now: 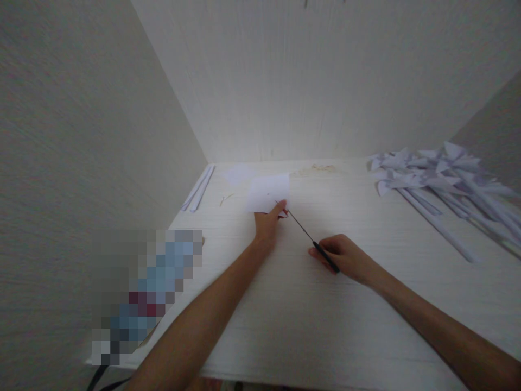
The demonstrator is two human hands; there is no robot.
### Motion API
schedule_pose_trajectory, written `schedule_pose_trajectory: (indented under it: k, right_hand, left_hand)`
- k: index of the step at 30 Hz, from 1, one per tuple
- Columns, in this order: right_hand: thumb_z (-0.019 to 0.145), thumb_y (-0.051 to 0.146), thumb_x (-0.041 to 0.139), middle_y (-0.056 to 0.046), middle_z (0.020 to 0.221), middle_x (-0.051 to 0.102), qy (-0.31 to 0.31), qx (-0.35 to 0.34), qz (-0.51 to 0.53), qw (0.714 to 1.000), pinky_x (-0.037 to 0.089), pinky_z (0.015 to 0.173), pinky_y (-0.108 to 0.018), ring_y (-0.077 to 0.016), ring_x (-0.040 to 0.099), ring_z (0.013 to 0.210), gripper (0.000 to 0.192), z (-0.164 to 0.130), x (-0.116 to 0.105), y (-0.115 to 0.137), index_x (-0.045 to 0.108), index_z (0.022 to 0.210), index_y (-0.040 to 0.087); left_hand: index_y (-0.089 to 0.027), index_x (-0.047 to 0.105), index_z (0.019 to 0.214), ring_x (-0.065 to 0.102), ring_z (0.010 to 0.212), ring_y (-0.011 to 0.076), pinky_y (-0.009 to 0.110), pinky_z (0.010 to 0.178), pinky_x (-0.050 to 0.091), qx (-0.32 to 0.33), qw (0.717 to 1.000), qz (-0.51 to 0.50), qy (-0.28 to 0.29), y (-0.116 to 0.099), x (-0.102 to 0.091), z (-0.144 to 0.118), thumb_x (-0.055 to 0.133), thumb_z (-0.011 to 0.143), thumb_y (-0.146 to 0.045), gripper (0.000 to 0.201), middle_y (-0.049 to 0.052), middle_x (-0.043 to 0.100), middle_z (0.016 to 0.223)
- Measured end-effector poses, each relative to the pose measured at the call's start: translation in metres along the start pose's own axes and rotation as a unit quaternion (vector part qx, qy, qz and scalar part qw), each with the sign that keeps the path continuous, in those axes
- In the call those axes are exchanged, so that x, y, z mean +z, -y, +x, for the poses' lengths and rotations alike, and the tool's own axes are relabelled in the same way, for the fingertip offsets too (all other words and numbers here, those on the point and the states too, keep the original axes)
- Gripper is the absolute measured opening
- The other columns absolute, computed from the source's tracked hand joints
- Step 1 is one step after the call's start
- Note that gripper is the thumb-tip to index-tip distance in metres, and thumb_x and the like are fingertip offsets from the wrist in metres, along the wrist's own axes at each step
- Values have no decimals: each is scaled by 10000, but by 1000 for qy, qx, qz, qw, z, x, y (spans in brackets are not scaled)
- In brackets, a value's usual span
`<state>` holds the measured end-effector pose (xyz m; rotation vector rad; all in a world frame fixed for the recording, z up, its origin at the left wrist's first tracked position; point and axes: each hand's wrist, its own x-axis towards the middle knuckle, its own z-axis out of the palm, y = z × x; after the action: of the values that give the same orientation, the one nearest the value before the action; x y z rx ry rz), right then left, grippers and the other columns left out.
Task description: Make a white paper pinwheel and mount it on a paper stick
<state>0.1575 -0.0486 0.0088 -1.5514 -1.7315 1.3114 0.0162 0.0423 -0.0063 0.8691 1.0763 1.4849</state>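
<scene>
Both our hands are full: our left hand [269,220] pinches a white sheet [266,189] by its near right corner, thumb on top, while our right hand [341,254] is wrapped around the handle of a slim black-handled tool [316,247], probably scissors seen edge-on.

Beneath us spreads the white table [293,326]. On its far right, well apart from both hands, we have a heap of paper pinwheels [431,168], and along its left edge a blurred-out object [158,282] we cannot identify.

Our sheet lies near the middle, forward and to the left of the right hand; the left hand is the nearer one, touching it. Between them, the tool's long axis runs diagonally, forward and leftward from the right hand, its tip over the held corner, beside our left thumb. We cannot tell how far apart any blades stand, or whether they bite the paper.

Beyond the sheet's left side lies a loose paper piece [237,173]; farther left, two rolled paper sticks [203,189] slant close together. Smallest are a thin scrap [226,199] left of the sheet and a red detail [285,211] by our left fingertips, too small to name.
</scene>
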Motion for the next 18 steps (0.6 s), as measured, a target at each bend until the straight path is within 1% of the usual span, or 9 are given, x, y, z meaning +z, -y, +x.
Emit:
schedule_pose_trajectory:
  k: [5, 12, 18]
  right_hand:
    - [718, 476, 502, 28, 404, 400, 0, 1, -7, 1000, 238, 393, -219, -72, 330, 388, 418, 1, 0, -2, 402, 450, 172]
    - [721, 473, 499, 31, 406, 388, -3, 1, -6, 1000, 220, 387, -218, -71, 316, 391, 414, 0, 1, -3, 392, 456, 174]
    - [723, 478, 498, 27, 403, 397, -5, 0, -7, 1000, 239, 397, -221, -73, 329, 388, 423, -1, 0, -1, 397, 448, 173]
  left_hand:
    - [-162, 549, 620, 588, 697, 145, 281, 671, 451, 9, 1000, -14, 11, 1, -1, 0, 685, 517, -256, 195, 0, 610, 645]
    - [-161, 543, 630, 585, 681, 135, 272, 656, 454, 8, 999, -30, 8, -1, 0, -1, 684, 515, -234, 196, -4, 606, 648]
    - [-160, 538, 646, 575, 670, 119, 269, 667, 452, 10, 999, -44, 15, 0, 0, -1, 688, 510, -213, 209, -2, 616, 720]
